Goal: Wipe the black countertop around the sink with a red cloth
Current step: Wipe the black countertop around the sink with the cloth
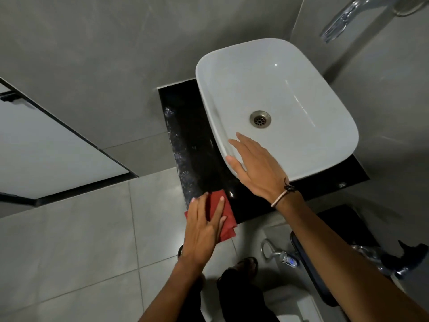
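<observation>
Cloth first: the red cloth (222, 214) is folded into a flat pad and lies at the corner of the black counter (192, 145) nearest the person, on the left side of the sink (276, 108). Part of it hangs past the counter's edge, over the grey floor tiles (81, 240).

From the one head view, looking down, the left hand (204, 224) lies flat on top of the cloth, fingers spread and pressing down rather than pinching it. The right hand (253, 168) is open too, holding nothing, its palm down at the sink's near rim; whether it rests on the rim or hovers just over it I cannot tell. A cord bracelet (284, 192) sits at that wrist.

The cloth looks soft and light, so it should fold or bunch if pushed from one edge. A flat palm across the middle is, I'd judge, the better hold — it keeps the pad spread and carries it along. The counter is polished and glossy, so the cloth should glide easily. That also means it could slip off the near edge where it already overhangs.

The strip of counter to the left of the sink shows pale streaks or smears (173, 126) toward the wall — likely the part wanting the wipe. A tap (343, 17) juts over the sink's far side.
</observation>
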{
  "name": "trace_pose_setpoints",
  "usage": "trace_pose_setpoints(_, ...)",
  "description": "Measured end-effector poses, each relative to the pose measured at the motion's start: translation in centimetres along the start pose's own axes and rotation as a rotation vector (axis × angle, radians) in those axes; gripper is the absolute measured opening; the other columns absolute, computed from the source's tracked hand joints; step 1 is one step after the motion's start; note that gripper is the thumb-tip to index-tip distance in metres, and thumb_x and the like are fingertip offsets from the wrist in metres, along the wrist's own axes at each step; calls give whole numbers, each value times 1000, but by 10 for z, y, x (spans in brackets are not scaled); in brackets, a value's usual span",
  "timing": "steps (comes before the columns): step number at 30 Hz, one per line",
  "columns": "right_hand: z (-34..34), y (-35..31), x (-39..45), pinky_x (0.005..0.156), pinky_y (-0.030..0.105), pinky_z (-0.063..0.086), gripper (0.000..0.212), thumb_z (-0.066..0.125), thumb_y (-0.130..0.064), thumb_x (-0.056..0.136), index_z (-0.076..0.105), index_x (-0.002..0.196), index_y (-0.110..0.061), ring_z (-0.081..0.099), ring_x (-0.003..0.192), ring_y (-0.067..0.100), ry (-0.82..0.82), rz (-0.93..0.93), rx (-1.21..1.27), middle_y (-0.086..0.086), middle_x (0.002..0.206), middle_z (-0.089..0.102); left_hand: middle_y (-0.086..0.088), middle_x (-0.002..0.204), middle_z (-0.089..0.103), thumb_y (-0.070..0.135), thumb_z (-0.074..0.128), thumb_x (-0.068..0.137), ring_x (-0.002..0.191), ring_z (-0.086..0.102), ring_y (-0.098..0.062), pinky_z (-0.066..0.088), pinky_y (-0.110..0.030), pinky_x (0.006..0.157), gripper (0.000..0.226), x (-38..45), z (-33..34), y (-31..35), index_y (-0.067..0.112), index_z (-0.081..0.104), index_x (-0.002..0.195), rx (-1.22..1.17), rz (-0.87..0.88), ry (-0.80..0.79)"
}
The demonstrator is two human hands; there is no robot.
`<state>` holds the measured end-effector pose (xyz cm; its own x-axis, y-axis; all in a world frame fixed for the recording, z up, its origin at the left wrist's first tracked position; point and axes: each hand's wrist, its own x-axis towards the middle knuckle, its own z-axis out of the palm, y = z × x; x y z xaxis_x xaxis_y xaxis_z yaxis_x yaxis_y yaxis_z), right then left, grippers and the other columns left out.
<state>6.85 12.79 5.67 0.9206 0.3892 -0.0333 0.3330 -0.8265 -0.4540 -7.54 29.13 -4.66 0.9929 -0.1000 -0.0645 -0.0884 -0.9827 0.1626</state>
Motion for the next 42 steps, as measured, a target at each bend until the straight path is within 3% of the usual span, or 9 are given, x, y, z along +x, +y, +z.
trace_pose_setpoints(3, -1, -2, -2, 124, 41, 30, 61, 33, -52, 104, 37, 153, -17, 31, 152, 23, -17, -18, -26, 9, 164, 33, -21, 134, 57, 38, 85, 71, 123, 58, -43, 54, -57, 99, 85, -11, 0, 17, 14, 49, 144, 21, -110, -81)
trace_pose_setpoints(5, -2, -1, -1, 125, 41, 29, 62, 32, -53, 103, 34, 155, -18, 29, 153, 23, -39, -26, -44, 9, 166, 31, -21, 140, 57, 31, 93, 58, 129, 56, -44, 46, -59, 105, 101, -23, 7, 27, 12, 46, 145, 0, -136, -104)
trace_pose_setpoints(8, -2, -1, -1, 126, 41, 27, 65, 30, -56, 103, 30, 157, -19, 26, 154, 23, -68, -37, -110, 8, 167, 27, -22, 157, 38, 37, 55, 95, 145, 35, -40, 35, -57, 115, 65, -24, 8, 32, 9, 38, 151, -30, -190, -11)
trace_pose_setpoints(11, 4, -8, -1, 126, 42, 27, 68, 26, -56, 102, 27, 157, -16, 25, 155, 25, -83, -48, -175, 10, 167, 27, -20, 160, 31, 40, 28, 101, 148, 30, -37, 32, -54, 119, 61, -10, 2, 25, 8, 33, 152, -93, -254, -6)
trace_pose_setpoints(19, 28, -35, 26, 127, 45, 25, 67, 35, -45, 104, 24, 157, -5, 23, 155, 28, 23, 83, -119, 16, 166, 26, -16, 167, 12, 44, 22, 103, 155, 9, -33, 18, -49, 126, 64, 44, -4, -27, 10, 17, 157, -205, -210, 40)
trace_pose_setpoints(28, 36, -38, 37, 121, 47, 35, 62, 22, -42, 104, 23, 157, -10, 27, 153, 30, 64, 136, -177, 17, 165, 28, -19, 167, 7, 35, 26, 107, 156, 3, -32, 7, -46, 128, 58, 270, -36, -146, 8, 18, 157, -181, -118, 66)
trace_pose_setpoints(33, 37, -37, 38, 119, 47, 38, 59, 28, -41, 103, 32, 155, -13, 34, 151, 28, 118, 150, -139, 15, 163, 35, -20, 167, 4, 33, 27, 107, 156, 1, -33, 5, -46, 127, 57, 362, -50, -203, 7, 17, 157, -129, -18, 21)
trace_pose_setpoints(37, 35, -39, 42, 120, 48, 36, 61, 26, -46, 104, 34, 155, -13, 33, 151, 28, 110, 158, -113, 14, 162, 36, -18, 167, 12, 32, 26, 107, 155, 8, -31, 9, -46, 127, 57, 364, -48, -206, 5, 18, 156, -95, 28, 56)
trace_pose_setpoints(42, 32, -43, 40, 121, 49, 35, 66, 29, -49, 101, 32, 155, -12, 31, 152, 28, 58, 198, -104, 15, 163, 34, -31, 155, 31, 35, 37, 100, 147, 30, -43, 29, -54, 120, 50, 245, -37, -122, 23, 38, 149, -125, 245, -41)
